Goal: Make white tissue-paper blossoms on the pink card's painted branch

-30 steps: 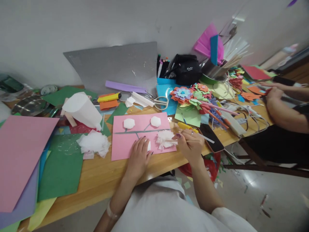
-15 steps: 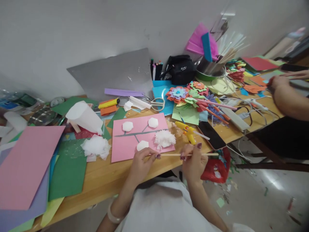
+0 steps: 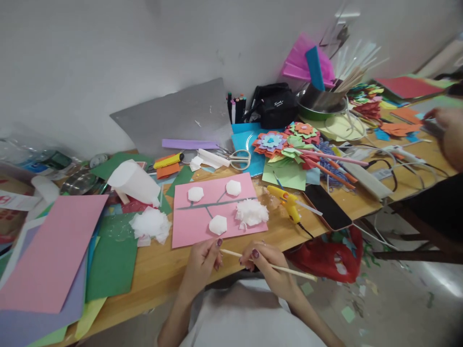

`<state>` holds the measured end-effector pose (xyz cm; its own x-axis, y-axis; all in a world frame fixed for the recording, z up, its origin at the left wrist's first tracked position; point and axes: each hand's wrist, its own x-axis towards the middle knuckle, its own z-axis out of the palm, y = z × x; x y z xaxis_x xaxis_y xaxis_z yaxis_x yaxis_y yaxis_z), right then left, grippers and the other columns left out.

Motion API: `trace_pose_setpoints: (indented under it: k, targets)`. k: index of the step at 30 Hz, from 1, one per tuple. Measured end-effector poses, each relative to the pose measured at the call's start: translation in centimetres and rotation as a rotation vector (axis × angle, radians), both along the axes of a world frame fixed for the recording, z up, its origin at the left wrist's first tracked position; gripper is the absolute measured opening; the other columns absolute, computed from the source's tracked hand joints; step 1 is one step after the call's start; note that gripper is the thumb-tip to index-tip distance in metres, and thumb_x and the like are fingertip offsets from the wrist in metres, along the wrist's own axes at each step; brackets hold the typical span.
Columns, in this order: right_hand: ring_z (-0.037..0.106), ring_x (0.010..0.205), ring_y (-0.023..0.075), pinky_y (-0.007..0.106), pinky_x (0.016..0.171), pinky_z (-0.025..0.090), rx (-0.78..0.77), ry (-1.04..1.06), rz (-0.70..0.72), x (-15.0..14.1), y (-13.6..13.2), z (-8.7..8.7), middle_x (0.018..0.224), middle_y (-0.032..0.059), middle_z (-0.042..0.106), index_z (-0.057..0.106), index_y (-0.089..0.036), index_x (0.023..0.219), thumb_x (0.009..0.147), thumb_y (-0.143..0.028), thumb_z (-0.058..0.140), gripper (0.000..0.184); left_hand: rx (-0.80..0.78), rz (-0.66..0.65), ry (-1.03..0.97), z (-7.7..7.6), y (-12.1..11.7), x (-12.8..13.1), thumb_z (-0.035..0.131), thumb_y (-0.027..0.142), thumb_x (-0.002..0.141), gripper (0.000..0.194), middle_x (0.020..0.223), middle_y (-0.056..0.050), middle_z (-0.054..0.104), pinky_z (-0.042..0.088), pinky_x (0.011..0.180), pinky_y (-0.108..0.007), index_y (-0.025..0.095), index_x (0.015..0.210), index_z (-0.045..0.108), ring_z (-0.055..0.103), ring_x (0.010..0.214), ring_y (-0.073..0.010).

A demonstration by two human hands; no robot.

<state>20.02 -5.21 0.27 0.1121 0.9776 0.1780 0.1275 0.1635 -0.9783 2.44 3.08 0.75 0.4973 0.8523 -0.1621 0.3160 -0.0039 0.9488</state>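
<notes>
A thin wooden stick (image 3: 294, 273) slants over the table's front edge. My right hand (image 3: 269, 267) is closed around its middle, and the far end sticks out past the palm. At the stick's other tip, my left hand (image 3: 200, 265) is closed in a pinch. Just beyond my hands lies a pink card (image 3: 191, 226) with a dark branch shape on it. Three white hexagonal paper pieces (image 3: 218, 225) and a ruffled white paper flower (image 3: 252, 212) sit along the branch. Another fluffy white paper bunch (image 3: 151, 225) rests left of the card.
A yellow glue gun (image 3: 285, 200) and a phone (image 3: 328, 207) lie to the right. Scissors (image 3: 239, 159), a yellow cutter (image 3: 169, 160) and paper flowers (image 3: 270, 141) are behind the card. Coloured sheets (image 3: 54, 255) cover the left side. A co-worker's hand (image 3: 450, 127) is at far right.
Both hands have come down and closer to me, off the card's lower edge. The stick now tilts downward to the right. The view has shifted slightly.
</notes>
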Motion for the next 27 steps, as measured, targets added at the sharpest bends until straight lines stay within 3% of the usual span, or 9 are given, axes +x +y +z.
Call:
trace_pose_setpoints:
  k: [3, 6, 11, 15, 20, 24, 27]
  targets:
    - [0.060, 0.059, 0.0130, 0.025, 0.057, 0.046, 0.037, 0.115, -0.065, -0.7, 0.3, -0.3, 0.062, 0.0026, 0.064, 0.070, -0.020, 0.071, 0.103, -0.038, 0.039, 0.048, 0.006, 0.096, -0.059, 0.3, 1.0, -0.8, 0.047, 0.062, 0.093, 0.057, 0.048, 0.001, 0.052, 0.045, 0.055, -0.025, 0.021, 0.053, 0.046, 0.052, 0.048, -0.0127]
    - [0.061, 0.061, 0.0151, 0.027, 0.059, 0.048, 0.114, 0.231, -0.250, 0.3, 0.0, -0.5, 0.059, 0.0027, 0.062, 0.065, -0.020, 0.066, 0.102, -0.037, 0.039, 0.049, 0.059, 0.338, -0.143, 0.7, 2.8, -3.8, 0.052, 0.066, 0.087, 0.058, 0.044, 0.003, 0.047, 0.054, 0.063, -0.029, 0.022, 0.050, 0.045, 0.055, 0.048, -0.0141]
    - [0.060, 0.062, 0.0159, 0.029, 0.059, 0.047, 0.143, 0.196, -0.463, 3.8, -0.5, -1.0, 0.060, 0.0026, 0.060, 0.064, -0.019, 0.064, 0.098, -0.038, 0.049, 0.042, 0.182, 0.634, 0.134, 1.2, 4.7, -10.2, 0.070, 0.050, 0.068, 0.032, 0.060, -0.002, 0.071, 0.057, 0.074, -0.032, 0.021, 0.056, 0.069, 0.068, 0.065, -0.0197]
    - [0.058, 0.064, 0.0146, 0.028, 0.063, 0.045, 0.169, 0.192, -0.630, 4.0, 0.0, -2.0, 0.062, 0.0009, 0.059, 0.064, -0.019, 0.065, 0.097, -0.040, 0.052, 0.040, 0.191, 0.796, 0.186, 0.8, 4.5, -11.3, 0.073, 0.044, 0.059, 0.025, 0.070, -0.004, 0.077, 0.059, 0.077, -0.035, 0.021, 0.066, 0.077, 0.073, 0.073, -0.0246]
    - [0.059, 0.071, 0.0150, 0.028, 0.070, 0.046, 0.178, 0.070, -0.773, 2.7, 0.5, -3.0, 0.073, 0.0012, 0.061, 0.064, -0.019, 0.071, 0.098, -0.041, 0.050, 0.037, 0.343, 0.746, 0.193, -0.9, 4.5, -10.5, 0.073, 0.045, 0.070, 0.028, 0.086, -0.006, 0.080, 0.059, 0.081, -0.035, 0.021, 0.082, 0.078, 0.074, 0.081, -0.0245]
    - [0.061, 0.072, 0.0159, 0.028, 0.069, 0.046, 0.173, -0.196, -0.720, 2.9, 0.1, -2.9, 0.075, 0.0023, 0.064, 0.063, -0.020, 0.071, 0.099, -0.039, 0.047, 0.038, 0.662, 0.564, 0.490, -2.4, 6.0, -11.6, 0.056, 0.044, 0.085, 0.032, 0.106, -0.011, 0.077, 0.052, 0.096, -0.046, 0.023, 0.098, 0.075, 0.069, 0.102, -0.0304]
    - [0.063, 0.071, 0.0164, 0.028, 0.068, 0.047, 0.191, -0.344, -0.683, 3.5, -0.5, -2.7, 0.075, 0.0022, 0.066, 0.064, -0.021, 0.072, 0.099, -0.036, 0.047, 0.035, 0.736, 0.480, 0.749, -3.6, 6.8, -12.6, 0.054, 0.041, 0.086, 0.043, 0.137, -0.020, 0.062, 0.039, 0.107, -0.060, 0.018, 0.118, 0.069, 0.054, 0.127, -0.0410]
